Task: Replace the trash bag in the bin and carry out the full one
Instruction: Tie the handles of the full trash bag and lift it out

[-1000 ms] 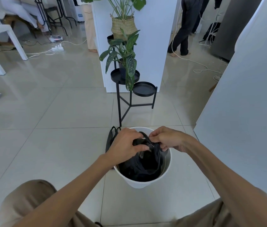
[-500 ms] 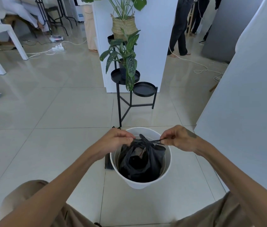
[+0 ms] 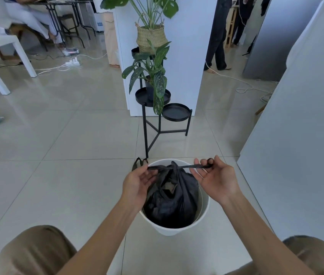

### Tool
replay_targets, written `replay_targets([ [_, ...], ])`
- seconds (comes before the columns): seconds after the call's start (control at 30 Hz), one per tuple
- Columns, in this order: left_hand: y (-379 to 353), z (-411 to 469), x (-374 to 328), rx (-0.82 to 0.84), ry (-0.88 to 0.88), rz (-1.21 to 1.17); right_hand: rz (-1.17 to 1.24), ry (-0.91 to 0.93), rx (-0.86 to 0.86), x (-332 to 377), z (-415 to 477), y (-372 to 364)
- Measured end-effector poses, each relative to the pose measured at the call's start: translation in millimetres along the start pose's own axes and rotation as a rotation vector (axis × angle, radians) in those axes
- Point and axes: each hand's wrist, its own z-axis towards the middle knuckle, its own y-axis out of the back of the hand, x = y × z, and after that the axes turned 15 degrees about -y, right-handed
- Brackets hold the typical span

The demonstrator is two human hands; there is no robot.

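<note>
A white round bin [image 3: 203,213] stands on the tiled floor in front of my knees. Inside it sits a full black trash bag [image 3: 174,203], its neck gathered into a knot at the top. My left hand [image 3: 137,183] pinches the left bag handle at the bin's left rim. My right hand [image 3: 215,179] pinches the right handle, stretched taut to the right of the knot. A second piece of black plastic [image 3: 137,163] lies on the floor behind the bin's left side, partly hidden by my left hand.
A black metal plant stand [image 3: 158,124] with leafy plants stands just behind the bin, against a white pillar [image 3: 187,56]. A white cabinet wall [image 3: 296,126] rises close on the right. Cables [image 3: 244,84] cross the floor farther back, where a person's legs [image 3: 216,36] stand. A white table [image 3: 2,56] is far left.
My hands were close together over the bag's top; they have pulled apart sideways, drawing the two handles tight into a knot. The bag's neck is now cinched.
</note>
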Motion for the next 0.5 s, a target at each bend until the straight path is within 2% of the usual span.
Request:
replay_targets([
  [0.13, -7.7, 0.6, -3.5, 0.0, 0.035, -0.325, 0.16, 0.07, -0.016, 2.0, 9.9, -1.6],
  [0.23, -8.5, 6.2, -10.0, -0.011, 0.035, -0.482, 0.106, 0.088, -0.055, 13.4, 17.2, 2.0],
  [0.5, 19.6, 38.9, -44.8, -0.075, -0.076, -0.065, -0.173, 0.163, -0.243, 49.6, 16.9, 36.1],
])
